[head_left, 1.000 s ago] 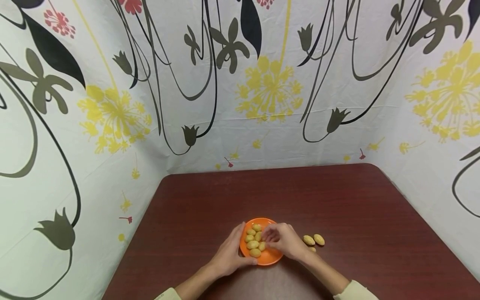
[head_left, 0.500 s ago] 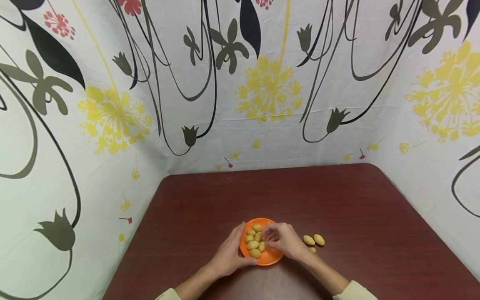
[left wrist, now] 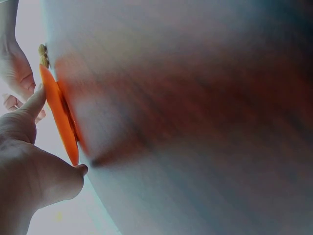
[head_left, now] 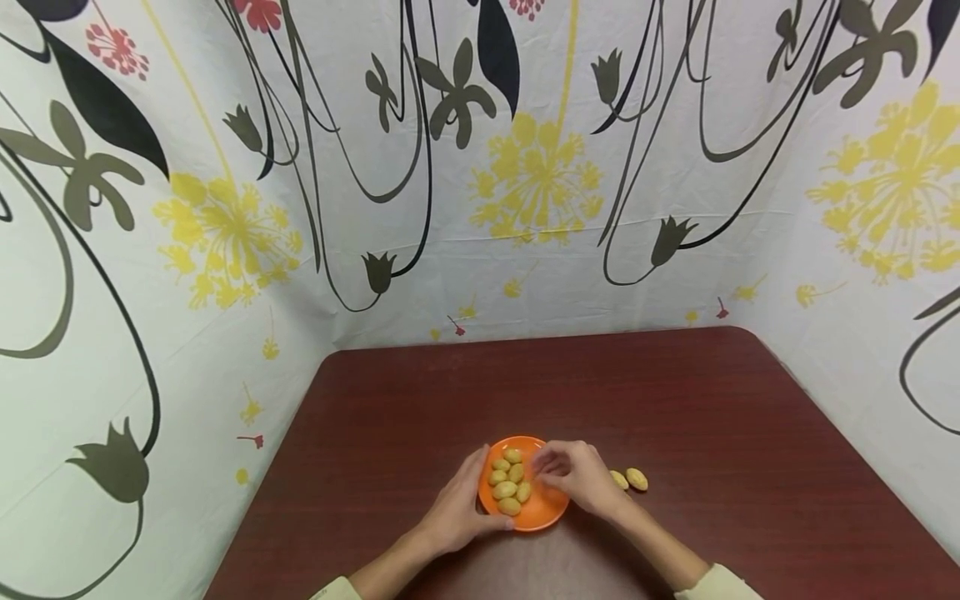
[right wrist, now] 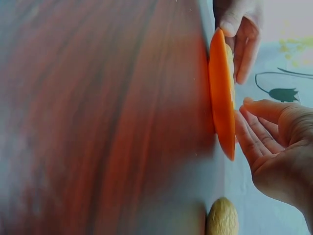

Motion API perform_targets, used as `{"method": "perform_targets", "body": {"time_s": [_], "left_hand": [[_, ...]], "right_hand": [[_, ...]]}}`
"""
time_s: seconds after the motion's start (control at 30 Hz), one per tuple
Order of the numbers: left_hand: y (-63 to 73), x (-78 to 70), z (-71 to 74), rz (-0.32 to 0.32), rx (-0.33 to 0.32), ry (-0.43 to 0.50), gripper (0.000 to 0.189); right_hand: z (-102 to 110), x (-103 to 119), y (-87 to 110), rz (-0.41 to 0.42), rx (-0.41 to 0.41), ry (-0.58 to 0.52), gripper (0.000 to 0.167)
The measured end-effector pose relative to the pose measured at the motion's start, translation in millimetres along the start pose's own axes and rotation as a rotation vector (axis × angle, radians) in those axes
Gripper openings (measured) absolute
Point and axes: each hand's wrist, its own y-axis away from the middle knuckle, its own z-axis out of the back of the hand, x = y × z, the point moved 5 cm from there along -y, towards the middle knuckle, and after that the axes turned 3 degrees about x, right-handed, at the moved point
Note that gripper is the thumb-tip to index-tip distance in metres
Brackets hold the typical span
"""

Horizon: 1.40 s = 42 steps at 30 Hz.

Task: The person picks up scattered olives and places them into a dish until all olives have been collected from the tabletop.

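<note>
On both sides of an orange plate [head_left: 542, 508], a person's two hands meet over a dark red table [head_left: 420, 400]. Left of the plate, the left hand [head_left: 459, 508] grips the rim, thumb at the near edge and fingers along the far left side. Within the plate, at least seven yellowish, nut-like pieces [head_left: 505, 490] sit clustered in its left half, most of them close together. Over the plate's right half hangs the right hand [head_left: 585, 479], fingers loosely bent and holding nothing, the gap to the thumb narrow; whether the fingertips touch the plate cannot be told. Just right of the plate, two loose pieces [head_left: 637, 478] lie on the table, one partly behind the right hand. Beyond the plate rises a flower-printed cloth [head_left: 540, 275]. Nearer than the plate, the left sleeve [head_left: 337, 589] bears marks too small to read.
</note>
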Motion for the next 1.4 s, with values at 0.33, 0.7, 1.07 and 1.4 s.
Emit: {"method": "perform_targets", "body": {"time_s": [0.33,0.7,1.07,1.4], "left_hand": [[0.4,-1.1,0.5,0.012,0.01,0.011,0.12],[-1.0,-2.4,-0.7,0.016,0.011,0.007,0.121],[-0.9,-1.9,-1.5,0.028,0.021,0.019,0.121],[-0.9,-2.5,-1.4,0.025,0.017,0.011,0.121]], "right_hand": [[28,-2,10.4,-0.004,-0.05,-0.024,0.027],[67,-11,27.5,-0.114,-0.125,-0.04,0.036],[97,-29,52.7,-0.173,-0.133,-0.012,0.05],[101,-47,73.1,-0.23,-0.035,-0.165,0.055]]}}
